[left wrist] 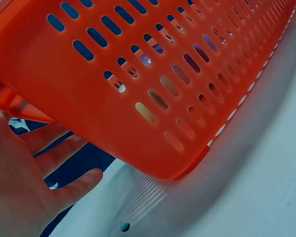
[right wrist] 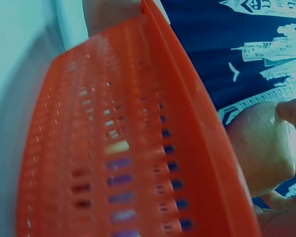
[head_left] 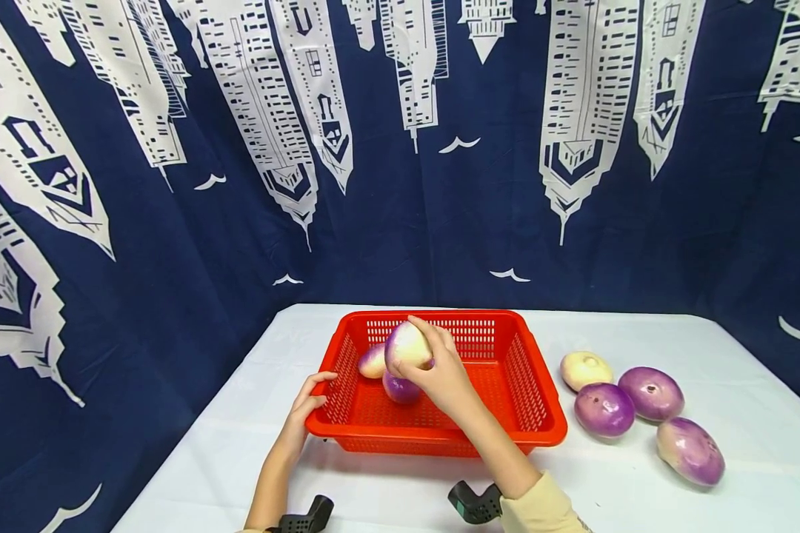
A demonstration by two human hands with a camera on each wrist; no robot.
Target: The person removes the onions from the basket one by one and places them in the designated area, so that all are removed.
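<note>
A red plastic basket (head_left: pixel 440 448) with slotted sides stands on the white table. Above its left half, my right hand (head_left: pixel 443 374) grips a purple-and-white turnip (head_left: pixel 405 346) between thumb and fingers. Inside the basket lie two more turnips, one pale and purple (head_left: pixel 372 361), the other mostly purple (head_left: pixel 401 389). At the left rim rests my left hand (head_left: pixel 301 411), its fingers reaching over the edge. In the left wrist view those fingers (left wrist: pixel 54 143) look fairly straight, and the thumb stands apart from the basket wall. The right wrist view shows the held turnip (right wrist: pixel 264 148) beyond the rim.
Right of the basket lie a cream turnip (head_left: pixel 585 370) and several purple ones, among them a near one (head_left: pixel 604 409), a back one (head_left: pixel 651 393) and a front-right one (head_left: pixel 691 451). A dark blue curtain (head_left: pixel 413 229) with white buildings hangs behind the table (head_left: pixel 240 444).
</note>
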